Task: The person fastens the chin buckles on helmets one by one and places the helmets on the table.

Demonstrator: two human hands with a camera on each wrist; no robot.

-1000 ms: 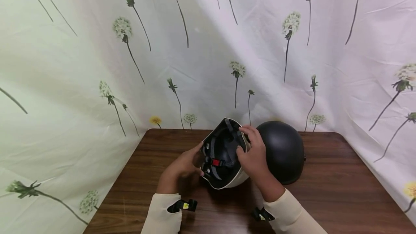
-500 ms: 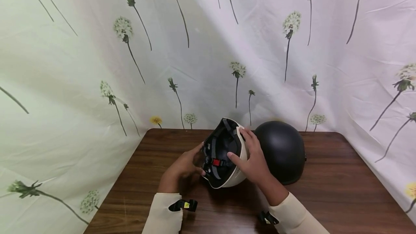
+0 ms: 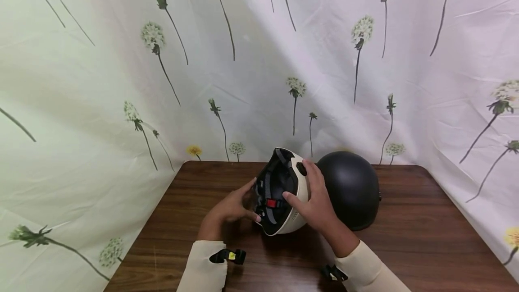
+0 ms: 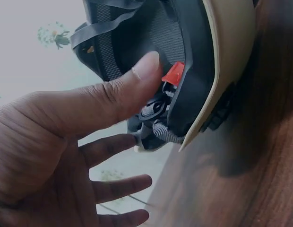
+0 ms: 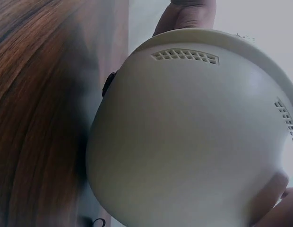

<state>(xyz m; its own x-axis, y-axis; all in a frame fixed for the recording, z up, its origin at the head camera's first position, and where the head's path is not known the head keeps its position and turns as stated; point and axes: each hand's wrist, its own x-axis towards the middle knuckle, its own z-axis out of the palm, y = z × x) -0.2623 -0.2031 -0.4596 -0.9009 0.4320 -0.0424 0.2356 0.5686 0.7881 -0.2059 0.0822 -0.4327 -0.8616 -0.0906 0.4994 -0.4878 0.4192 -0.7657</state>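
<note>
A cream helmet (image 3: 293, 225) sits tilted on its shell between my hands, its black-lined opening facing left and toward me. Grey straps and a red buckle (image 3: 271, 203) cross the inside. My left hand (image 3: 232, 206) holds the left rim between thumb and index finger; in the left wrist view its other fingers spread loose. On the opposite side, my right hand (image 3: 314, 199) grips the shell, thumb at the rim and fingers over the outside beside a black oval part (image 3: 301, 168). The right wrist view shows the smooth shell (image 5: 193, 132) with its vent grilles.
A black helmet (image 3: 352, 188) rests dome up just right of the cream one, behind my right hand. Both stand on a dark wooden table (image 3: 170, 224), near its back edge. A white curtain (image 3: 251, 80) with dandelion prints hangs around the table.
The cream helmet has turned, showing more of its outer shell and the black oval part. My right thumb has shifted left at the rim; my left hand has barely moved.
</note>
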